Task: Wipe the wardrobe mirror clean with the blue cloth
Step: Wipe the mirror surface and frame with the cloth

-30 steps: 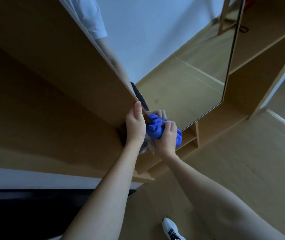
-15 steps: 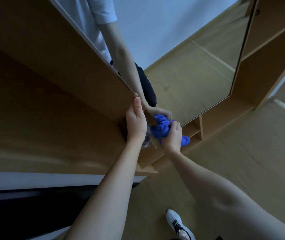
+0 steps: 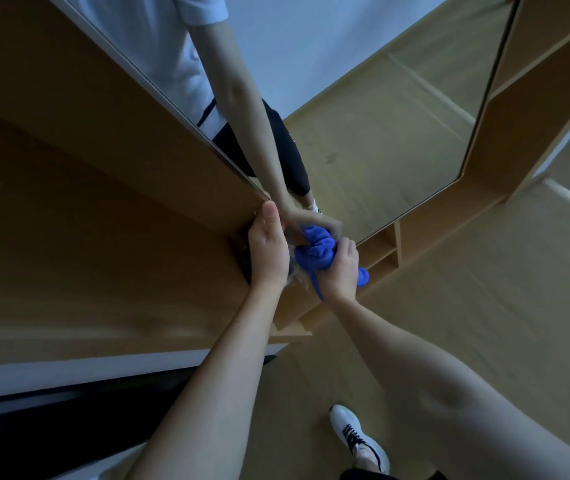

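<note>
The wardrobe mirror (image 3: 380,126) is a tall glass panel on a light wooden door, seen at a steep angle. The bunched blue cloth (image 3: 314,252) is pressed against the mirror's lower left corner. My right hand (image 3: 340,268) grips the cloth, with a loose end hanging below the fist. My left hand (image 3: 269,251) grips the door's left edge just beside the cloth, thumb lying up along the edge. The glass reflects my arm, white shirt and dark shorts.
The wooden wardrobe side panel (image 3: 86,220) fills the left. Small open shelf compartments (image 3: 385,251) sit below the mirror. A wooden frame post (image 3: 505,133) stands right of the glass. My white shoe (image 3: 356,438) stands on the pale wooden floor (image 3: 467,306).
The view has shifted closer and downward, so more of my reflection shows in the glass. My right hand with the cloth has slid slightly right along the mirror's bottom corner. The left hand stays on the edge.
</note>
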Motion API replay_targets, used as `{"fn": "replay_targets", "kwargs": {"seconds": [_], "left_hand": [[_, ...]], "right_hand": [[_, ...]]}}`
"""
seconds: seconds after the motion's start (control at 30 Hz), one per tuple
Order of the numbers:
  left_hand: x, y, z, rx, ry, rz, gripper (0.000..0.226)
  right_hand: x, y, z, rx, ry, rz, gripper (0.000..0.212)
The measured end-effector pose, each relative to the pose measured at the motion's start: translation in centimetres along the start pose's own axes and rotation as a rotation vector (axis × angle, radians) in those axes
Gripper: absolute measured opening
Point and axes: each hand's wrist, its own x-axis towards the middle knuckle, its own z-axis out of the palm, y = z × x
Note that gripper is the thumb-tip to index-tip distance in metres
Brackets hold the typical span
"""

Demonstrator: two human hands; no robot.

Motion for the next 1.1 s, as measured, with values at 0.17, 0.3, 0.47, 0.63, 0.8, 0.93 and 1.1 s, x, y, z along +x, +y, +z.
{"fn": "replay_targets", "kwargs": {"seconds": [0.17, 0.3, 0.47, 0.63, 0.8, 0.93, 1.1], "left_hand": [[0.0, -1.1, 0.3, -0.014, -0.019, -0.013, 0.046], [-0.2, -2.0, 0.9, -0.014, -0.022, -0.049, 0.075], [-0.1, -1.9, 0.9, -0.02, 0.005, -0.058, 0.05], [-0.7, -2.1, 1.4, 0.006, -0.008, -0.03, 0.042], [-0.9, -2.4, 1.4, -0.022, -0.047, -0.086, 0.064], [-0.8, -2.1, 1.4, -0.043, -0.032, -0.093, 0.047], [-1.0, -2.7, 1.6, -0.041, -0.032, -0.103, 0.054]], "right_hand": [[-1.1, -0.5, 1.0, 0.087, 0.049, 0.058, 0.033], [-1.8, -1.7, 1.3, 0.222, 0.093, 0.02, 0.031], [-0.1, 0.8, 1.6, 0.116, 0.076, 0.195, 0.03], [-1.5, 0.0, 1.7, 0.202, 0.084, 0.255, 0.033], [-2.2, -3.0, 0.5, 0.349, 0.158, 0.115, 0.036], [-1.0, -1.0, 0.5, 0.147, 0.107, 0.076, 0.025], [-1.3, -0.3, 0.7, 0.095, 0.103, 0.172, 0.03]]}}
